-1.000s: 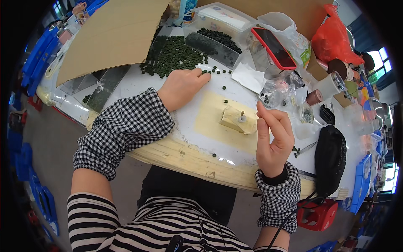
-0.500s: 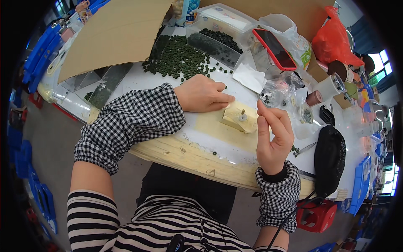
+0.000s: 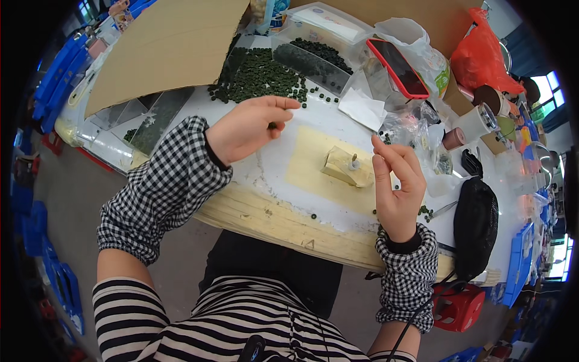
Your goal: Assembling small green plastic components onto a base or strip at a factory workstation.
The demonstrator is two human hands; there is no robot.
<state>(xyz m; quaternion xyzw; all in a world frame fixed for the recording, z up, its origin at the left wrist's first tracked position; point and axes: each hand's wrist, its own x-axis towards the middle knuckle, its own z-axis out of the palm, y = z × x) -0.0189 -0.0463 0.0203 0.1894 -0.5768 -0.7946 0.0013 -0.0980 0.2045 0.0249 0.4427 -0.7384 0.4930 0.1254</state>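
My left hand (image 3: 250,128) hovers over the table just nearer than a spread of small dark green beads (image 3: 259,75). Its index finger points right while the other fingers curl in; a small dark spot shows among them, too small to name. My right hand (image 3: 399,190) is raised at the right, thumb and forefinger brought together in a pinch. Whatever lies between those tips is too small to make out. Between the hands sits a pale yellow block (image 3: 341,169) with a short upright peg (image 3: 354,161) on top, on a yellowish patch of the table.
Behind stands a clear box (image 3: 313,60) of dark beads. A phone in a red case (image 3: 398,69) leans beside a white paper (image 3: 362,108) and plastic bags. Cardboard (image 3: 163,48) covers trays at left. Tweezers (image 3: 443,209) and a black pouch (image 3: 475,211) lie right.
My left hand has moved left and away from the yellow block, leaving it uncovered. The right hand stays beside the block, nearly in place.
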